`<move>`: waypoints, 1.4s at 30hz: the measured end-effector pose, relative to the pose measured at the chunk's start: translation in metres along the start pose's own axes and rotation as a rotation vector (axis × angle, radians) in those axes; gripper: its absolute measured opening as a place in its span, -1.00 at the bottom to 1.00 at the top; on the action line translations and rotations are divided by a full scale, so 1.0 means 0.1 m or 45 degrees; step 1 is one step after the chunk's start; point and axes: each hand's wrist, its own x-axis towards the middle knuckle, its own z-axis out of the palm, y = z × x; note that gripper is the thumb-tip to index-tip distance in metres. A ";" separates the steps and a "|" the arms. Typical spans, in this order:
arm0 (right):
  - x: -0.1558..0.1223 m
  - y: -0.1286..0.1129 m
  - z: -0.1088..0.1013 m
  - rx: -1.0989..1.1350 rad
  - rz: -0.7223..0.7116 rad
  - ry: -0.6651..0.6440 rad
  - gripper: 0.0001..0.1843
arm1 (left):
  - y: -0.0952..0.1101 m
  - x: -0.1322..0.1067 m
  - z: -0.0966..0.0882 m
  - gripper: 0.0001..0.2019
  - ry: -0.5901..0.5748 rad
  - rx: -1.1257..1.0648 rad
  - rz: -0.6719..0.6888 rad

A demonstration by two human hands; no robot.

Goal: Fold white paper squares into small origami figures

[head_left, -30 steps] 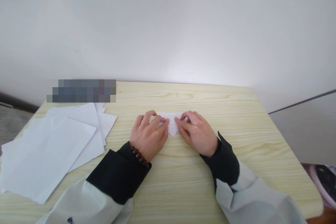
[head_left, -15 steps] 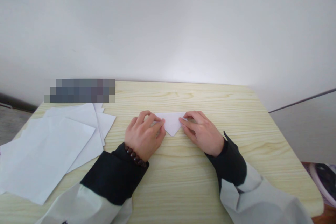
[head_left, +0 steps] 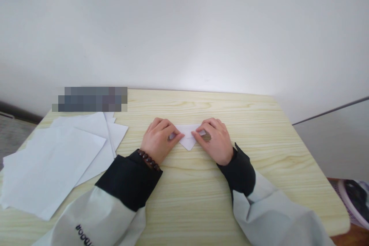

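Observation:
A small folded piece of white paper [head_left: 188, 143] lies on the table between my hands, its pointed end facing me and a straight edge on the far side. My left hand [head_left: 160, 138], with a dark bead bracelet at the wrist, pinches its left part between thumb and index finger. At the right part, my right hand [head_left: 215, 138] pinches the paper with thumb and index finger as well. Both thumbs rest near the middle of the fold. The paper's outer ends are partly hidden under my fingers.
Several loose white sheets [head_left: 54, 169] lie overlapping on the left of the wooden table [head_left: 184, 200]. Behind them is a blurred-out dark object [head_left: 92, 100]. A white wall [head_left: 184, 30] rises at the far edge. A basket [head_left: 346, 200] stands on the floor at right.
My right hand has shifted left and its thumb and index finger now pinch nearer the paper's middle. My left thumb has also moved slightly inward. The view has shifted slightly.

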 end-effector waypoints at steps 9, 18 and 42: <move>0.06 -0.11 0.06 -0.052 0.239 -0.011 -0.84 | -0.03 -0.01 0.03 -0.87 0.033 0.094 0.192; 0.06 0.08 -0.01 0.271 0.179 -0.075 -0.82 | -0.02 -0.03 0.02 -0.88 0.026 0.142 0.153; 0.04 0.02 0.03 0.044 0.196 -0.072 -0.79 | -0.01 -0.04 0.00 -0.77 -0.121 0.149 0.253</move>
